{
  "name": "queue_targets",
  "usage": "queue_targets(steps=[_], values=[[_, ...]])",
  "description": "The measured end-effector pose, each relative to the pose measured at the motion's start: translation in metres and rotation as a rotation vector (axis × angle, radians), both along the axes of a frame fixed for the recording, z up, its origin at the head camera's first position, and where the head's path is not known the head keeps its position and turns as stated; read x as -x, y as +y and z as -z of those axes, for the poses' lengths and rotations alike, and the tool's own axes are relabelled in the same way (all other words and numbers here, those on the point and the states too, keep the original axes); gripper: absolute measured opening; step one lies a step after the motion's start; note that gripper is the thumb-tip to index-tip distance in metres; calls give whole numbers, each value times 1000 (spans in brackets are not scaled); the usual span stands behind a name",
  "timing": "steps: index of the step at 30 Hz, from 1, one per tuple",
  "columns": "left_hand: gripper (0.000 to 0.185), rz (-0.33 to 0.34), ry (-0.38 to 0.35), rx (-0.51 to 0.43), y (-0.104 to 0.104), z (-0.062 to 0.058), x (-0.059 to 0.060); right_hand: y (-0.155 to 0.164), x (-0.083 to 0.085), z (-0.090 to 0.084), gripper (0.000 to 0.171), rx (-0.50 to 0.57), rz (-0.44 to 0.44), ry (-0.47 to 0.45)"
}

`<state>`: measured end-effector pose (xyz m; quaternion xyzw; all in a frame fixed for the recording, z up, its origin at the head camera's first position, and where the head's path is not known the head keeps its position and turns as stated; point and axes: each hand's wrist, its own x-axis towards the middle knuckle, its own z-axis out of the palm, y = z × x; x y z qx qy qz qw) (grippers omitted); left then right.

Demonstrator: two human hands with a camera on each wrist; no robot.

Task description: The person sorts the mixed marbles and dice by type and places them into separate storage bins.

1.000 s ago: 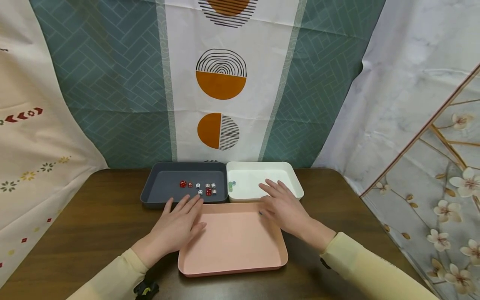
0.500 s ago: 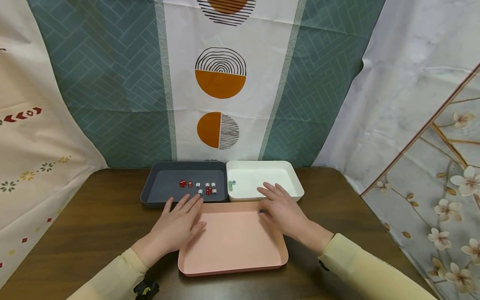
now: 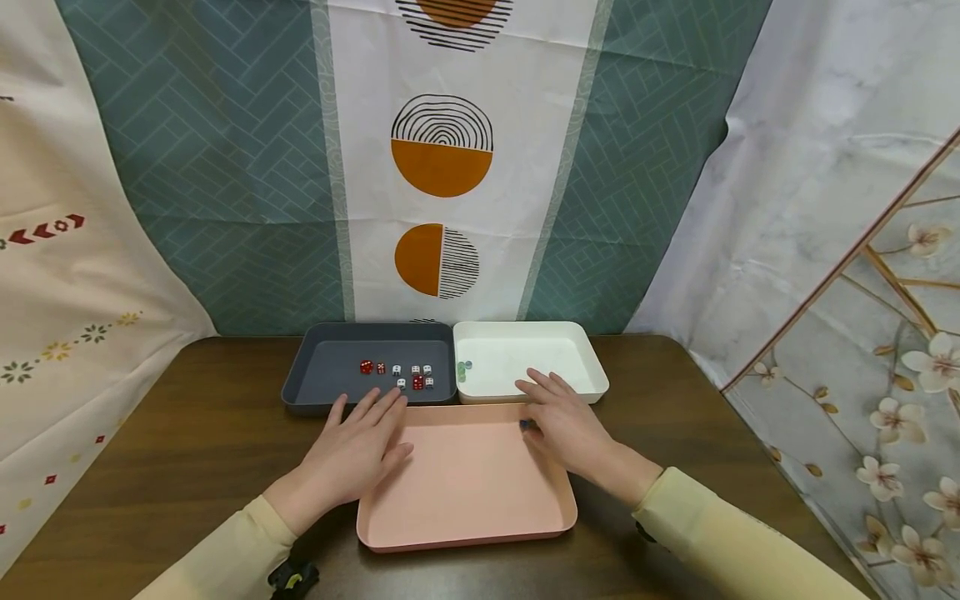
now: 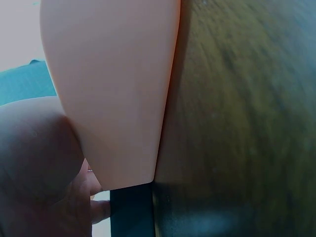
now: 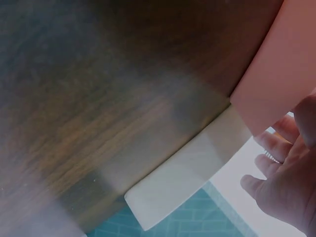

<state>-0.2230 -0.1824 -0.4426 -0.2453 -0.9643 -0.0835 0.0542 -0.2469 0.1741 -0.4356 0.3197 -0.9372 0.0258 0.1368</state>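
A pink tray [image 3: 465, 492] lies in front of me on the brown table [image 3: 187, 450]. My left hand [image 3: 367, 425] rests flat with straight fingers over the tray's left rim, just short of the grey tray [image 3: 300, 375]. That grey tray holds several red and white dice [image 3: 397, 373]. My right hand [image 3: 551, 404] hovers with fingers spread over the pink tray's far right corner, at the white tray [image 3: 585, 358]. A small blue die [image 3: 527, 425] sits by its thumb; whether the thumb touches it is unclear. The right wrist view shows the spread fingers [image 5: 276, 148] holding nothing.
The white tray has two small green and blue dice [image 3: 462, 368] at its left wall. Patterned cloth hangs behind the table and on both sides. The left wrist view shows only the pink tray's rim [image 4: 113, 84], the table and the grey tray's corner [image 4: 131, 212].
My right hand has drawn back a little from over the white tray toward the pink tray's corner. The left hand has not moved.
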Motion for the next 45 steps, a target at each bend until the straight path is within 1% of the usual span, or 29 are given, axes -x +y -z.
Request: queue_targets(steps=[7, 15, 24, 30, 36, 40, 45], values=[[71, 0, 8, -5, 0, -2, -1, 1, 3, 0, 23, 2, 3, -5], [73, -1, 5, -7, 0, 3, 1, 1, 6, 0, 19, 29, 8, -30], [71, -3, 4, -10, 0, 6, 2, 0, 8, 1, 23, 24, -20, -53], [72, -4, -6, -15, 0, 5, 1, -1, 6, -1, 20, 18, -28, -27], [72, -4, -4, -22, 0, 4, 1, -1, 5, -3, 16, 26, -16, -6], [72, -4, -1, -22, 0, 4, 1, -1, 4, -7, 13, 30, -15, 11], [72, -1, 3, -25, 0, 3, 0, -2, 5, -13, 14, 12, -25, 42]])
